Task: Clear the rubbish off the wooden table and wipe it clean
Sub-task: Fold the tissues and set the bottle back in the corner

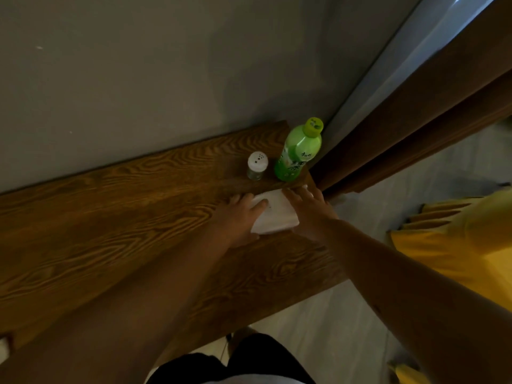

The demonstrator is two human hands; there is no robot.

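Observation:
A folded white tissue (pixel 273 214) lies flat near the right end of the wooden table (pixel 116 217). My left hand (pixel 239 214) rests on the tissue's left side, thumb pressed onto it. My right hand (pixel 310 209) lies flat on its right side with fingers spread, reaching past its far edge. Just beyond the tissue stand a green drink bottle (pixel 299 153) with a yellow-green cap and a small shaker (pixel 257 166) with a white perforated lid, both upright at the table's far right corner.
A grey wall (pixel 166 65) runs along the table's far edge. A brown door frame (pixel 415 128) stands right of the table end. Pale floor tiles (pixel 360 314) lie to the right, with yellow cloth (pixel 457 245) at the right edge.

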